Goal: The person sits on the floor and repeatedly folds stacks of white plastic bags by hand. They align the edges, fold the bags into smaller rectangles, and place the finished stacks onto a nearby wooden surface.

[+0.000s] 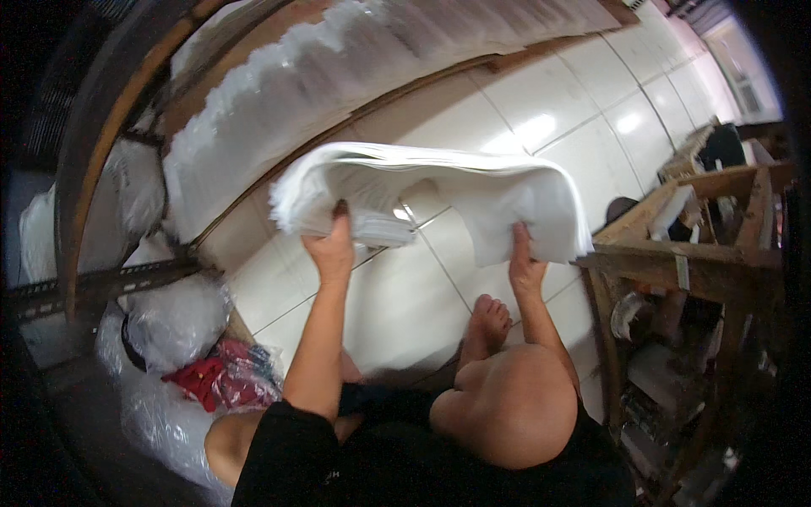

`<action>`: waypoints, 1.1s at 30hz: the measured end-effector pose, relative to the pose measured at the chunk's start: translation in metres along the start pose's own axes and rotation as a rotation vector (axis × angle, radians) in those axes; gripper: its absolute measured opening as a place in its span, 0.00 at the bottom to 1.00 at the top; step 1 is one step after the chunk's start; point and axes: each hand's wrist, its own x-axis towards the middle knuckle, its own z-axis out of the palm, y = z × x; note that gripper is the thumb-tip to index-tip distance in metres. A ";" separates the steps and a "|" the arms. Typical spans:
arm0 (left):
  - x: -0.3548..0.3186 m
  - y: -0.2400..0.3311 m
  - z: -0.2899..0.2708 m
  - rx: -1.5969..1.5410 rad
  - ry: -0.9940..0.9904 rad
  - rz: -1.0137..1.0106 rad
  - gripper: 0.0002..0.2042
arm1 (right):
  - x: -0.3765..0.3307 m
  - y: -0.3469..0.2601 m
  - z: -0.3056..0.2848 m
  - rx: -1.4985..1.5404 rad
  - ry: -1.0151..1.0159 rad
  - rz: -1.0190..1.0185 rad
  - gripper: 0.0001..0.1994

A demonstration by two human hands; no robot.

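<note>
White tiles (397, 325) cover the floor, bright with glare toward the far right. Over them, in the middle of the scene, a thick sheaf (498, 198) of white sheets is held up off the floor, arched between both hands, its ends hanging down left and right. Faint grey marks show on its left part, too blurred to read. The left hand (329, 252) is clamped on the left end, thumb on the near face; the right hand (525, 266) grips the right end the same way. On both, the fingers behind the sheets are hidden.

Nearer, a bare foot (488, 321) rests on the tiles below the right hand, with a bent knee (524, 406) close by. The black shirt (279, 456) at the near edge bears a few small pale letters.

Far left, a long row of white stacks (338, 93) lies along a brown board. Near left, clear plastic (177, 325) bags lie beside a red bundle (203, 382). To the right stands a wooden frame (676, 253) with clutter inside and a small pale strip on its rail, its writing, if any, too small to read.
</note>
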 end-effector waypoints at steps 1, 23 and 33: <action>-0.001 0.010 0.001 -0.025 0.019 -0.034 0.10 | 0.001 -0.009 0.003 0.011 0.017 -0.052 0.09; -0.029 0.026 0.013 -0.091 0.011 -0.044 0.12 | -0.009 -0.012 -0.013 -0.128 0.071 0.021 0.15; -0.046 0.005 0.032 -0.075 -0.172 0.019 0.19 | -0.017 -0.006 0.003 -0.207 -0.114 -0.145 0.18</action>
